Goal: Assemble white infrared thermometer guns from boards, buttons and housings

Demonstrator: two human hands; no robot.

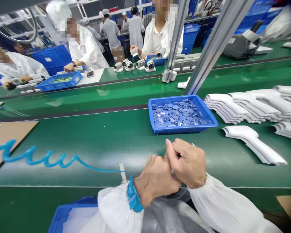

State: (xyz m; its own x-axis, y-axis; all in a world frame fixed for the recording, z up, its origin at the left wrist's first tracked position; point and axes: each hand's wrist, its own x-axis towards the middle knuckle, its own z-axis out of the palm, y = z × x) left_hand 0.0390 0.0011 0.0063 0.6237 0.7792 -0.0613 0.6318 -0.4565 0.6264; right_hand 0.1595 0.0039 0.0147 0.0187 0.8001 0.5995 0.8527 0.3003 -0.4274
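Above the near edge of the green table (92, 142), my left hand (157, 176) and my right hand (189, 161) are pressed together. The fingers of both are curled closed, and whatever lies between them is hidden. A blue wrist strap (134, 195) circles my left wrist, with a coiled blue cord (48, 160) running off to the left. Just beyond my hands stands a blue tray (184, 129) of small blue oval parts (177, 113). To the right lies a white curved plastic shell (253, 140), apart from my right hand.
Stacks of white shells (264, 103) line the right side. A metal post (213, 45) rises behind the tray. Brown cardboard (19, 136) lies at left, and a blue bin (59, 216) sits below the near edge. Co-workers in white work across the green line.
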